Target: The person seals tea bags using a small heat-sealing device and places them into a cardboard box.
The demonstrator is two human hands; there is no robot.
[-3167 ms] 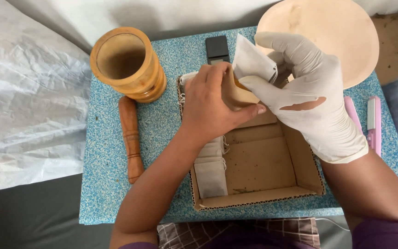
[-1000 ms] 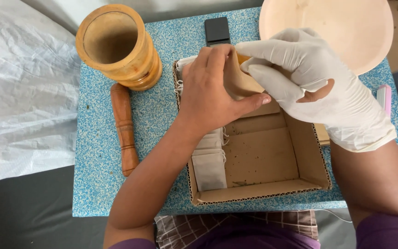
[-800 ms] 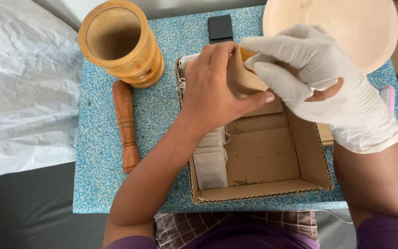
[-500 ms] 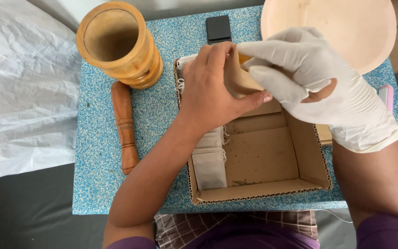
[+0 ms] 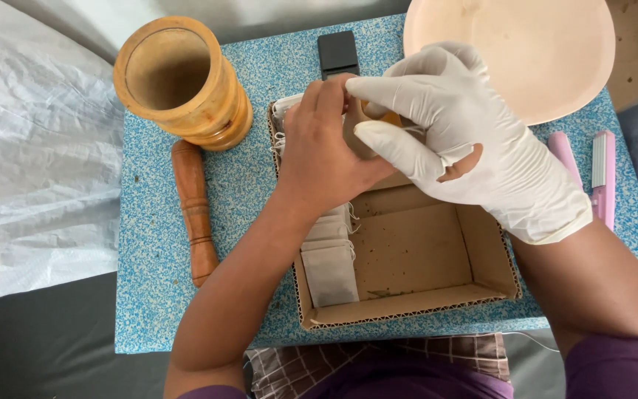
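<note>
My bare left hand (image 5: 326, 151) and my white-gloved right hand (image 5: 467, 140) meet above the far end of an open cardboard box (image 5: 481, 284). Between them they hold a small tan object (image 5: 363, 125), mostly hidden by the fingers. The left fingers wrap around it from the left. The gloved thumb and forefinger pinch it from the right, with a thin string showing beside it. A row of white sachets (image 5: 330, 262) with strings stands along the box's left wall. The remaining box floor is bare, with a few crumbs.
On the blue speckled table (image 5: 149, 244) stand a wooden mortar (image 5: 179, 81) at the far left and a wooden pestle (image 5: 193, 210) lying below it. A round pale plate (image 5: 518, 44) and a small black block (image 5: 336, 52) lie beyond the box. Pink tools (image 5: 599, 174) lie at the right edge.
A white sachet that stood out from my right hand 3 seconds ago is now out of sight. Both hands have closed tighter over the tan object; in the last second they barely moved.
</note>
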